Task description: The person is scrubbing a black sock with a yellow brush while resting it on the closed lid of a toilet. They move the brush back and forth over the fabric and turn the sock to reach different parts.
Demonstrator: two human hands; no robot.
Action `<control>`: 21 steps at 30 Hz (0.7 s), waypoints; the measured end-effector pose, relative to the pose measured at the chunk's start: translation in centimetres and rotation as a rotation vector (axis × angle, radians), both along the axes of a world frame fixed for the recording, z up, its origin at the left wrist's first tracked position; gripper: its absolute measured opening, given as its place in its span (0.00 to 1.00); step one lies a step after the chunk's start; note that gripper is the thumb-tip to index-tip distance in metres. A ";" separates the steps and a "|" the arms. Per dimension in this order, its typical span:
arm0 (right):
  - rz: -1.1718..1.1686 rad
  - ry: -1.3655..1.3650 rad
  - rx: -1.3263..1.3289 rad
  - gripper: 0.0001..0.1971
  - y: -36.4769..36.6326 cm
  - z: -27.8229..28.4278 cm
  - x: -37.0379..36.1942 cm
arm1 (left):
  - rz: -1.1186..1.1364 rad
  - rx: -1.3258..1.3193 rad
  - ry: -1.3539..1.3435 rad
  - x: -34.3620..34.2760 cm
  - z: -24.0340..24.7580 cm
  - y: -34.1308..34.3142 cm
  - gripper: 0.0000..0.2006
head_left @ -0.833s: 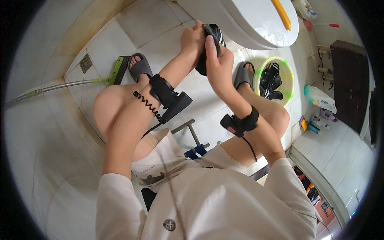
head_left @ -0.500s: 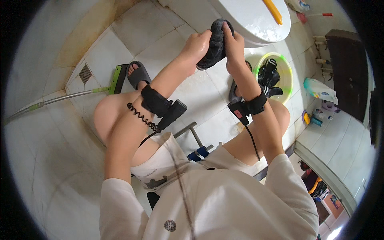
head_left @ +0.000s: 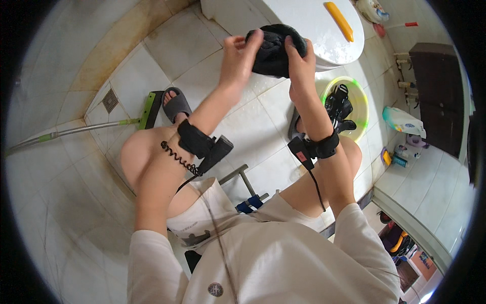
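Observation:
A bunched black cloth (head_left: 274,60) with a rounded, rim-like edge is held up in front of the white, round-ended surface. My right hand (head_left: 302,63) is closed on its right side, the thumb pressed over the front. At the left edge, my left hand (head_left: 238,63) has its thumb over the cloth, and its fingers curl behind it, slightly blurred. Folds hide part of the cloth, so its exact kind cannot be made out.
The white surface (head_left: 304,25) bears a yellow stick-like tool (head_left: 340,22). By my right foot stands a yellow-green basin (head_left: 360,109) with black-and-white items (head_left: 338,104) inside. A green broom (head_left: 150,109) lies left of my slipper (head_left: 177,103). Bottles (head_left: 400,161) and a dark cabinet (head_left: 439,96) are at right.
The black cloth has turned from a narrow, upright shape to a wider, more spread one. My left hand has moved slightly left and its fingers have shifted on the edge.

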State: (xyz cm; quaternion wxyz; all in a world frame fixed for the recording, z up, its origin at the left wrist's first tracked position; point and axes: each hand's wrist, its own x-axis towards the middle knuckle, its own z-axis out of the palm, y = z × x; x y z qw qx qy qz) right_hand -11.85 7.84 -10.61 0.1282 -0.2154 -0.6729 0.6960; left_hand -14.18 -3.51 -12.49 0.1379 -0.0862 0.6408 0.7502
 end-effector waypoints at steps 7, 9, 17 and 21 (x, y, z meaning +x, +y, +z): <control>-0.067 0.042 -0.264 0.11 -0.5 1.2 0.1 | -0.214 0.271 -0.197 1.8 1.1 1.1 0.16; -0.023 0.036 -0.402 0.12 -0.7 1.4 0.1 | -0.095 0.319 -0.188 0.8 1.0 0.5 0.15; 0.096 -0.060 -0.687 0.17 0.4 0.9 -0.1 | 0.112 0.506 -0.305 -0.7 0.9 -0.4 0.12; -0.016 -0.113 -0.605 0.14 2.0 -1.3 -1.1 | 0.057 0.633 -0.401 -0.1 1.6 -0.2 0.11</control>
